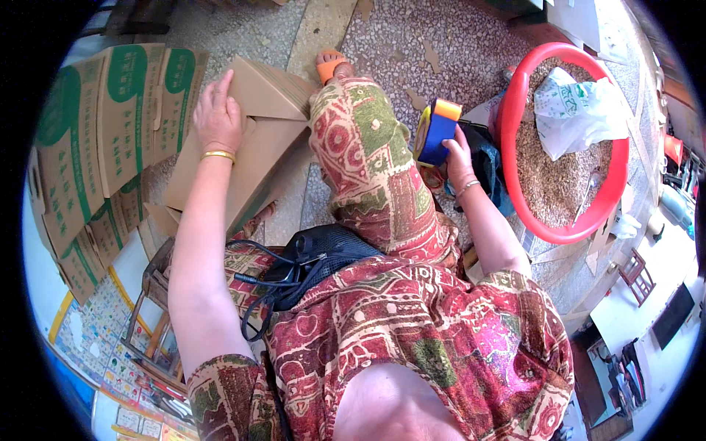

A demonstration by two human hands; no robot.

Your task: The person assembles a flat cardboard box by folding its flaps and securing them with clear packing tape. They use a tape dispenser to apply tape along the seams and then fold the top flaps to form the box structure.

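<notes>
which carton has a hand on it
The brown-topped carton under the left hand; the cartons farther left show large green prints and no hand touches them.

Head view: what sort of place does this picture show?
Probably a home room, perhaps used as a workspace: a cardboard carton under the left hand, a red basin of grain-like bits, and a brown chair.
</notes>
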